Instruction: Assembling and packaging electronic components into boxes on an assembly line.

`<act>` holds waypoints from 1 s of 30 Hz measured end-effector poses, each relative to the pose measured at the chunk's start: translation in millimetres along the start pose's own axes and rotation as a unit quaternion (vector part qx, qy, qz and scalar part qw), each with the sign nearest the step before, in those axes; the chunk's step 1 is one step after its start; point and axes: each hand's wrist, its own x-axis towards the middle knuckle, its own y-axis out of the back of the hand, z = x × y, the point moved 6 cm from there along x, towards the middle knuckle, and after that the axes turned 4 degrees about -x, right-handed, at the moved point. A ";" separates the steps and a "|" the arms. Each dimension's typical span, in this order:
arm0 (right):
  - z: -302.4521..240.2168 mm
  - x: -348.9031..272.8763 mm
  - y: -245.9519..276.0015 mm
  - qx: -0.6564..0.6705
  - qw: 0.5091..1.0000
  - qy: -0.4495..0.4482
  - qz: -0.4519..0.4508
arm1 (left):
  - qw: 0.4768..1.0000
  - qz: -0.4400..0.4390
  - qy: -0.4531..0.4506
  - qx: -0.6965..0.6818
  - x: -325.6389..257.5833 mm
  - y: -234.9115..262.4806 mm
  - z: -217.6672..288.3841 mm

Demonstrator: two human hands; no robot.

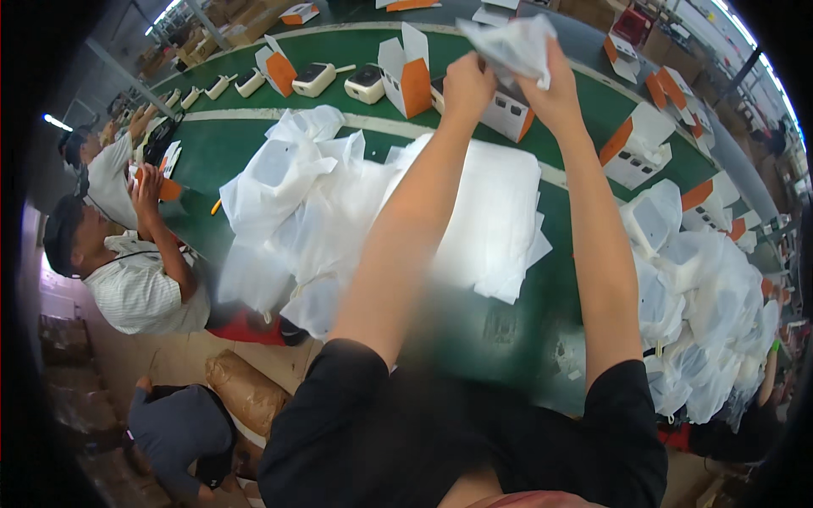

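Both my arms reach far out over a green conveyor table [212, 152]. My left hand [467, 85] and my right hand [555, 89] together grip a crumpled white plastic bag [512, 46] held up above the belt. Under my arms lies a big heap of white bags [322, 203] and a flat stack of white sheets [495, 220]. Behind my hands stand white-and-orange cartons [406, 72] and small white devices [315, 79] in a row on the belt.
More open white-and-orange cartons [635, 148] line the right side, beside another pile of white bags [703, 313]. Seated people [135, 271] work at the table's left end. A brown sack [246, 394] lies on the floor below them.
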 end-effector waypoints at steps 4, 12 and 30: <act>29.1 -6.4 10.0 -0.204 0.949 -0.043 -0.238 | 0.982 -0.019 0.119 -0.147 -3.3 -1.2 -11.4; 15.4 -20.0 -37.6 -0.493 0.735 -0.094 -0.455 | 0.997 0.059 0.006 -0.041 -62.7 24.2 -3.7; 58.9 -14.0 -156.2 -0.328 0.699 -0.336 -0.539 | 0.988 -0.107 0.004 0.113 -231.8 105.2 34.3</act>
